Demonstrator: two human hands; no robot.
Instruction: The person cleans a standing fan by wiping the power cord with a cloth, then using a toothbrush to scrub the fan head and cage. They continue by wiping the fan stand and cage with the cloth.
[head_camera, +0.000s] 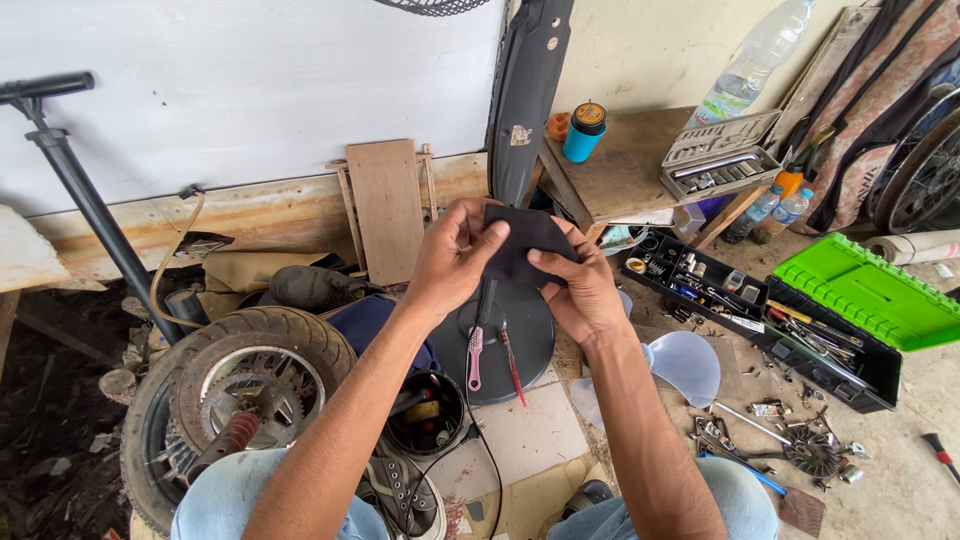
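1. above the round dark disc base (520, 335) on the floor, the left hand (455, 255) and right hand (575, 285) pinch a thin, floppy piece of black rubber sheet (525, 240) between thumbs and fingers, both closed on it, held in the air in front of the person's knees.
2. likely slip: the sheet is limp and gripped only at its edges, so a loosened thumb could let it fold or drop onto the disc base, where a pink-handled brush (476, 355) and a thin red-handled tool (512, 365) lie.
3. the red tool's tip looks sharp; reaching down blindly for a dropped sheet risks a jab.
4. left side is tight: a small rubber-tyred wheel with sprocket (235, 385) sits just beside the left forearm, with a black bucket of parts (425, 412) between the knees.
5. right side: an open black tool tray (700, 280) and a green-lidded toolbox (865, 295) stand near, with loose small metal parts (800, 445) scattered on the floor, easy to kick.
6. open room is mostly upward and toward the chest; ahead, a leaning black plastic fender panel (525, 90) blocks reach.
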